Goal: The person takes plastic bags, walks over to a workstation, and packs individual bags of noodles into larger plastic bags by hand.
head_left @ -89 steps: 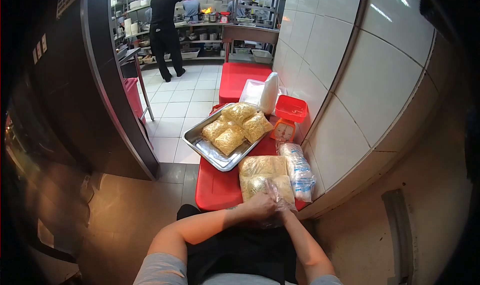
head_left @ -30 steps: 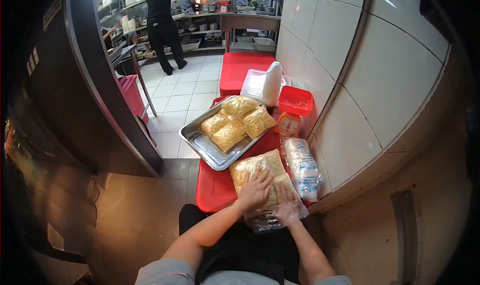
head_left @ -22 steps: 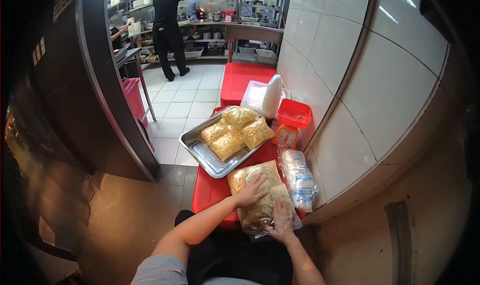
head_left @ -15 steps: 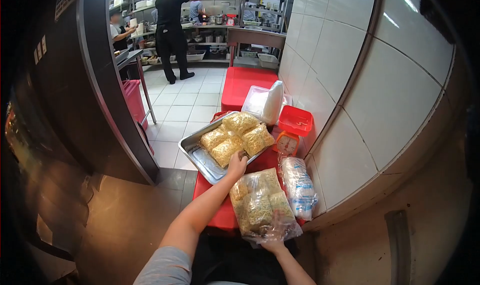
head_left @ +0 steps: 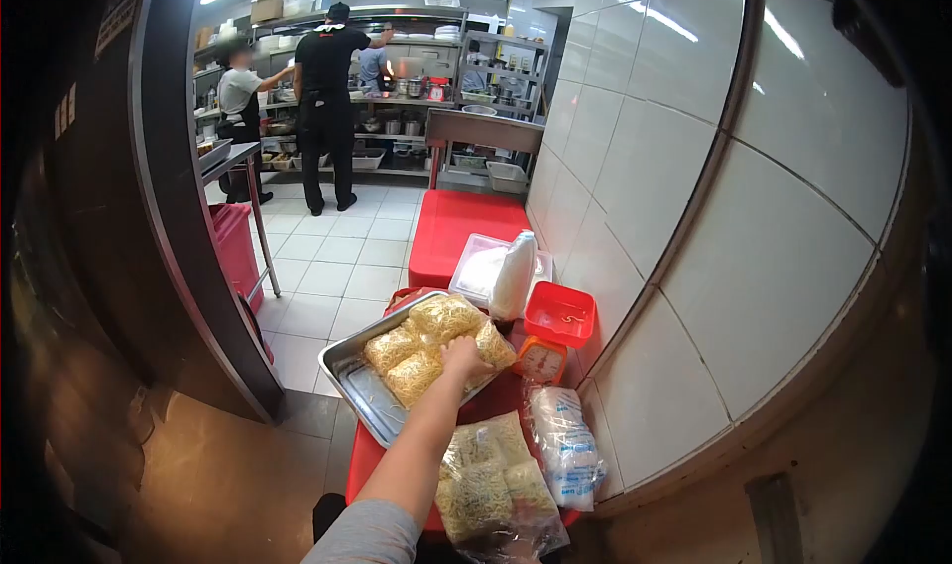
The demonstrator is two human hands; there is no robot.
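Note:
My left hand [head_left: 466, 355] lies over the packs in a metal tray [head_left: 349, 381], its fingers spread on the right-hand clear pack of yellow noodles [head_left: 495, 344]. Other noodle packs [head_left: 443, 316] sit beside it in the tray. Nearer to me, a large clear plastic bag [head_left: 486, 495] holds several packs of noodles. My right hand [head_left: 524, 552] is at the bottom edge of the view, mostly cut off and blurred behind the plastic, at the bag's near end.
A red table [head_left: 369, 457] bears the tray and the bag. To the right are a roll of plastic bags [head_left: 563, 445] and an orange scale [head_left: 540, 360] with a red pan [head_left: 560, 313]. Tiled wall [head_left: 635, 296] borders the right side. Several people stand in the kitchen beyond.
My left hand has moved from the near pack to the right-hand pack, its fingers now more spread. The view has tilted up, so the bag and my right hand sit lower in it.

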